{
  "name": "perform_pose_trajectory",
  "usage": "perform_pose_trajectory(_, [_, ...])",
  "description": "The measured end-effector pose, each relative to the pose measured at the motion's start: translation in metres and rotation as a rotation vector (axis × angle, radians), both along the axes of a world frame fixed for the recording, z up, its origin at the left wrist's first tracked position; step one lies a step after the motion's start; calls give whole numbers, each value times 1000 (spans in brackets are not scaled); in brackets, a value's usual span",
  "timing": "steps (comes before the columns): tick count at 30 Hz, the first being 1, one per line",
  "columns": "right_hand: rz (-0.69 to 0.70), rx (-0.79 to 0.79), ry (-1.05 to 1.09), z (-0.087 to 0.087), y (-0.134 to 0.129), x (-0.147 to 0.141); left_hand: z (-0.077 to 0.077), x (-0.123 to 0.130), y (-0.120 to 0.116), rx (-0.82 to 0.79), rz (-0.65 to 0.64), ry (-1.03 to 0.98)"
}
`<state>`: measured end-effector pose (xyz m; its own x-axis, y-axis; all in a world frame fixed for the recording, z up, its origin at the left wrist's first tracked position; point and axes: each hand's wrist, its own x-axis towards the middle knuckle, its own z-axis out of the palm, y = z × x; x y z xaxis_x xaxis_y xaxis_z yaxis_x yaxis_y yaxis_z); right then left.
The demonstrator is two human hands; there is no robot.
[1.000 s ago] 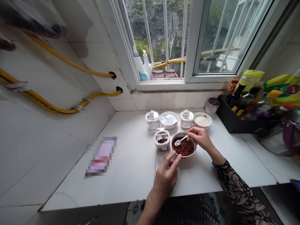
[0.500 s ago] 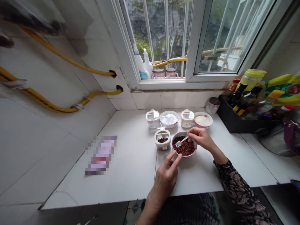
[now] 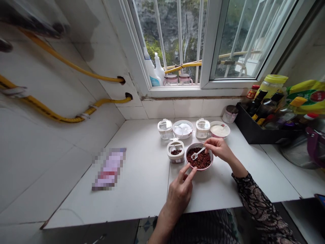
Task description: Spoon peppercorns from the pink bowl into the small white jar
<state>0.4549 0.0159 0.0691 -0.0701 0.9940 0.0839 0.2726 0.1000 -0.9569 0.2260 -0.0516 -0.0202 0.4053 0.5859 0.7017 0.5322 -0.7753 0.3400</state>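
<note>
My right hand [image 3: 218, 149] pinches the handle of a small white spoon [image 3: 198, 153] above a bowl [image 3: 201, 169] of dark red peppercorns [image 3: 203, 161]. A few peppercorns sit in the spoon's scoop. At the bowl's near rim, my left hand [image 3: 180, 189] rests its index and middle fingertips, stretched out and apart. Just left of the bowl stands a clear spice jar [image 3: 175, 156] with its lid raised and peppercorns inside.
Behind are two more clear jars, a bowl of white granules [image 3: 183, 135] and a bowl of pale powder [image 3: 219, 135]. A black box of bottles [image 3: 250, 130] stands at the right. A blurred purple packet [image 3: 110, 169] lies at the left.
The spoon has shifted slightly to the right, and its scoop now shows a few peppercorns. My left hand stays at the bowl's rim.
</note>
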Motion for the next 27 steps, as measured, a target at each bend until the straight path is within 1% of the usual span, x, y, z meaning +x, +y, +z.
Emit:
perform_pose_trajectory(7, [-55,87,-54,0,-1,-1,1,0,0,1,6,0])
perform_pose_trajectory(13, [-84,-6,39,-3,1,-3,0,-1,0,-4,0,2])
perform_pose_trajectory(16, [-110,-51,119,-2,3,-2,0,0,0,-3,1,2])
perform_pose_trajectory(19, [-143,-58,211,1,5,-6,0,0,0,0,0,-3])
perform_pose_trajectory(22, [-161,-16,275,1,5,-19,-1,1,0,-2,-7,0])
perform_pose_trajectory(24, [-155,42,276,-1,3,-32,-2,1,1,-6,-10,4])
perform_pose_trajectory(26, [-152,157,215,-5,-2,-46,-2,0,1,-1,-10,4])
perform_pose_trajectory(27, [-150,244,153,-7,-4,-51,-2,0,1,3,-9,3])
